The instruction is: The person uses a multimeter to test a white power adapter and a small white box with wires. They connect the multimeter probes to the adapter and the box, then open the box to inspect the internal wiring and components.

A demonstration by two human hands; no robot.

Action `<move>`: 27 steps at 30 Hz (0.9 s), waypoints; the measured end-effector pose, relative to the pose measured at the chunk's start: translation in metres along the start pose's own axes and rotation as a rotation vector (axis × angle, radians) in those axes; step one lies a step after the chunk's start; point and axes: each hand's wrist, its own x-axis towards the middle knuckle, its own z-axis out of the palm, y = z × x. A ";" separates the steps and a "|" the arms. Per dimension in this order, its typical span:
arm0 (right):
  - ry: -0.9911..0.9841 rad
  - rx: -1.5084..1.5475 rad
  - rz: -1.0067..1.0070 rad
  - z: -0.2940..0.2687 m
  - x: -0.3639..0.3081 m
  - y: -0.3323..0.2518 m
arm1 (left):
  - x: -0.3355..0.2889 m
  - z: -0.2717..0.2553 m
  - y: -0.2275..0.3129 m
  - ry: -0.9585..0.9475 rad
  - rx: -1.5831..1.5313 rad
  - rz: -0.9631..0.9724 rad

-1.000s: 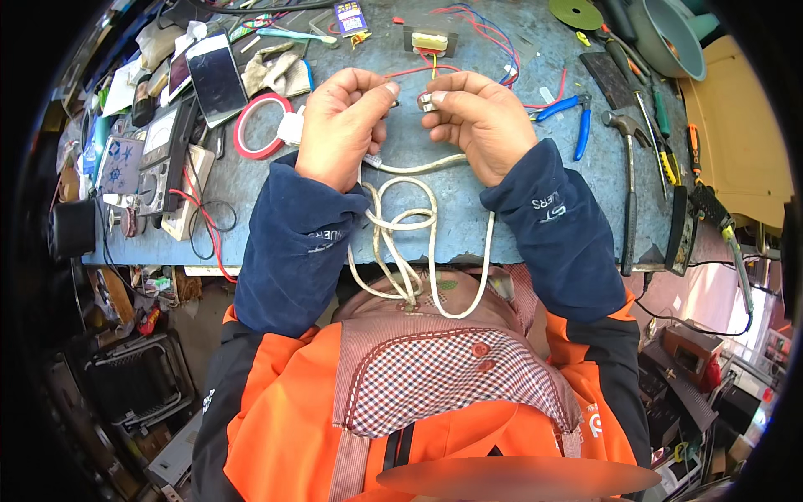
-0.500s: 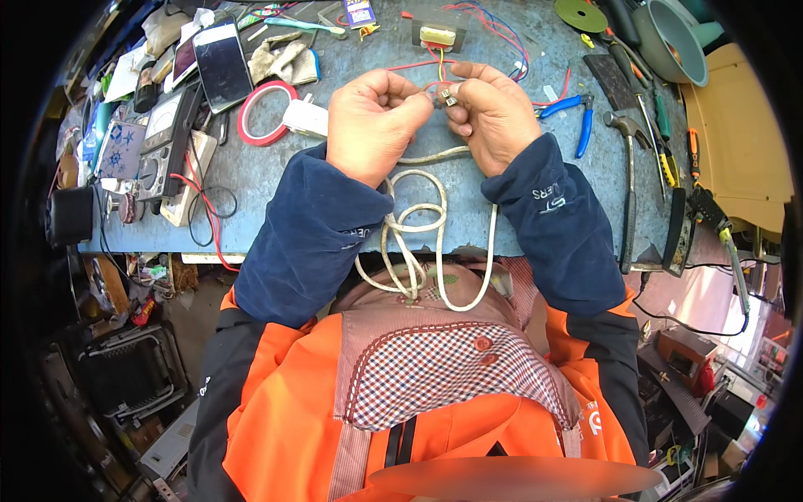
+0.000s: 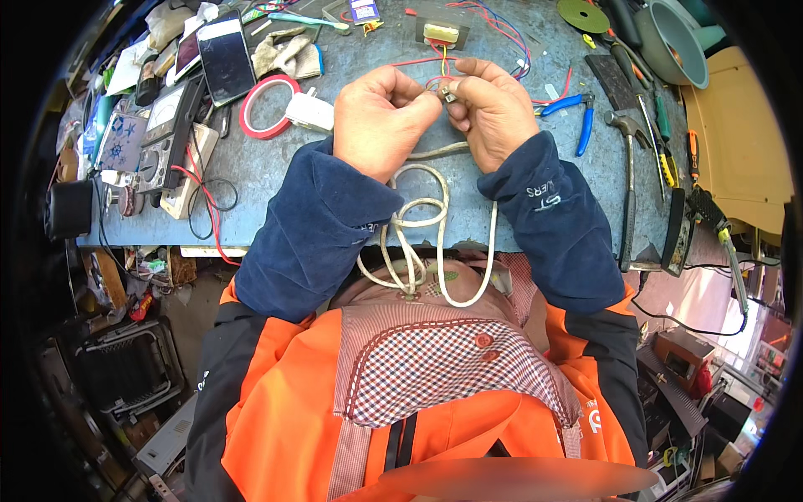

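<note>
Over the bench my left hand point(image 3: 383, 121) is closed in a pinch, its fingertips close to those of my right hand. What it pinches is too small to make out. My right hand point(image 3: 495, 109) grips a small metal terminal piece point(image 3: 449, 96) between thumb and fingers. Red and yellow wires point(image 3: 443, 63) run from a small transformer point(image 3: 441, 34) toward my fingertips. Below my hands a white cable point(image 3: 443, 226) lies in loops and hangs over the bench edge onto my apron. Beside my left hand sits a white plug point(image 3: 309, 111).
Left on the bench point(image 3: 276, 180) are red tape point(image 3: 253, 125), a phone point(image 3: 226, 60), a glove point(image 3: 288, 55) and an analog multimeter point(image 3: 159, 155). To the right lie blue cutters point(image 3: 585, 125), a hammer point(image 3: 629, 184), screwdrivers and a soldering iron point(image 3: 728, 243). A grey bowl point(image 3: 673, 42) stands behind.
My left hand has shifted slightly to the right, bringing its fingertips nearer the metal piece. My right hand has hardly moved and still grips it.
</note>
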 end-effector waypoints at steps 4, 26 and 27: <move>0.007 -0.007 -0.004 0.002 -0.001 0.000 | 0.001 0.000 0.000 -0.003 0.013 0.001; -0.003 0.019 -0.034 0.004 0.002 0.010 | -0.003 0.002 0.006 -0.014 -0.042 -0.029; 0.004 0.028 -0.032 0.004 0.003 0.010 | -0.003 0.002 0.006 -0.007 -0.018 -0.025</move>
